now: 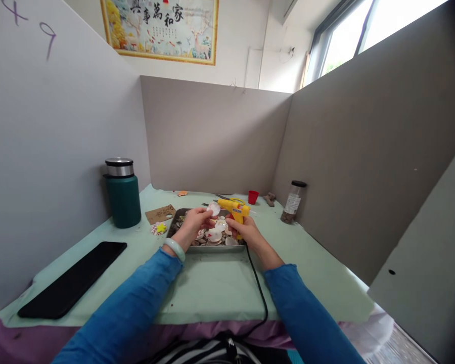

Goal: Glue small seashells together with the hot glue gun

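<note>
My right hand [246, 232] is wrapped round the handle of a yellow glue gun [234, 208], its nozzle pointing left. My left hand [192, 224] pinches a small white shell [213, 208] right at the nozzle tip. Both hands hover over a metal tray [208, 248] filled with several shells and small flat pieces. The gun's black cord [258, 288] runs from under my right wrist back over the table edge. I wear blue sleeves and a pale bangle [174, 248] on the left wrist.
A green flask [123, 194] stands at left, a black phone [74, 278] lies near the front left. A brown card [160, 214] and flower sticker [159, 228] lie beside the tray. A red cup [253, 196] and a clear jar [293, 202] stand at right. Grey partitions enclose the table.
</note>
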Tool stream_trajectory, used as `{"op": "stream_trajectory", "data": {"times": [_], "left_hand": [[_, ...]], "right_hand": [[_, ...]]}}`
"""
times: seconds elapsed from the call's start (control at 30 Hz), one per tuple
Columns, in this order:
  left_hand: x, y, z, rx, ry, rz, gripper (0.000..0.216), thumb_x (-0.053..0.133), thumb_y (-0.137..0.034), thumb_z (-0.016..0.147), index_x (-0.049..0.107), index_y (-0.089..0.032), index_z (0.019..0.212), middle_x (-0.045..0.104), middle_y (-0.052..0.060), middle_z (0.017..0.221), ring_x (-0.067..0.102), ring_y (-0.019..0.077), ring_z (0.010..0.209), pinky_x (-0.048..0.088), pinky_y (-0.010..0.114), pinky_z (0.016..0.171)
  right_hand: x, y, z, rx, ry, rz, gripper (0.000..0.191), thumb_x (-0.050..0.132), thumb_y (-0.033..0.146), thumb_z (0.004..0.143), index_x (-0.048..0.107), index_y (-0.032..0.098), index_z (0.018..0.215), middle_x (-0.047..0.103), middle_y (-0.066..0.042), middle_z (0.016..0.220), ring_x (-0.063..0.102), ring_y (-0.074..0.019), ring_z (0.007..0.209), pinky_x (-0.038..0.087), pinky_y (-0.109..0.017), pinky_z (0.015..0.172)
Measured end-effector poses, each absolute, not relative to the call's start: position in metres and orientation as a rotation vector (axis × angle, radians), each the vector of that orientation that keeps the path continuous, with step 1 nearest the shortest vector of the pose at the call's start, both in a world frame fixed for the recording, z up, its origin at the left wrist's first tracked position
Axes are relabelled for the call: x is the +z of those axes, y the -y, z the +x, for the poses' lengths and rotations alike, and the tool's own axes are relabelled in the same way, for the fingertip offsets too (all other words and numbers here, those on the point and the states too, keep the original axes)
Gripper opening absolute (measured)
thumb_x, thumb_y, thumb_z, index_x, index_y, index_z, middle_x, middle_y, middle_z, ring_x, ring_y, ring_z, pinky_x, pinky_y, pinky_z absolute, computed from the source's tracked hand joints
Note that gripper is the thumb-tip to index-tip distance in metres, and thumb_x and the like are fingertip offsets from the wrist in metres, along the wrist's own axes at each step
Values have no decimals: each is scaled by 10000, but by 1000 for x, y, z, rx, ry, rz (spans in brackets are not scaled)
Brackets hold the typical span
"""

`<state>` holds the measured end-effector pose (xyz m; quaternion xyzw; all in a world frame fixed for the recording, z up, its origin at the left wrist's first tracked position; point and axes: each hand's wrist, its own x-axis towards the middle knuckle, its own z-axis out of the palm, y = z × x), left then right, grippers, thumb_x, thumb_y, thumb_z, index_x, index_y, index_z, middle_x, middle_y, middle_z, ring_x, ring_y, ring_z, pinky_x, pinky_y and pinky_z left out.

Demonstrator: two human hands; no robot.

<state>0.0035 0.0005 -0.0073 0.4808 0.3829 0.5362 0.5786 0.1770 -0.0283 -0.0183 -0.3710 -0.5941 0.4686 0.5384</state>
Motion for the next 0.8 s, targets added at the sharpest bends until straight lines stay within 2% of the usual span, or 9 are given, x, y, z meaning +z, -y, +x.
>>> {"op": "stream_trajectory", "data": {"times": [0.1,0.3,0.5,0.8], "left_hand": [[-7,-3,3,1289,-900,1092,85,626,-160,756,595,-83,776,629,62,611,569,100,462,514,233,509],[-8,-4,2,1316,-867,1118,116,592,-202,783,584,-101,840,633,50,668,539,85,425,473,221,454],[-4,-1,1,1300,-778,1131,103,583,-211,774,552,-113,770,553,4,546,511,89,399,442,219,442],[-8,-4,0,1239,-742,1159,116,558,-226,800,511,-123,775,620,57,617,535,113,399,432,240,429]], "right_hand": [[-19,28,178,1122,1422,-896,325,712,433,649,603,176,817,534,44,523,413,-62,383,315,-206,381],[-21,26,178,1146,1407,-915,342,730,430,627,602,174,812,532,48,511,414,-64,378,317,-203,370],[-19,27,179,1159,1397,-887,333,731,424,626,605,165,793,528,50,494,403,-64,372,336,-209,375],[-20,23,183,1164,1389,-865,358,722,442,642,605,171,845,532,51,531,428,-65,400,356,-207,400]]}}
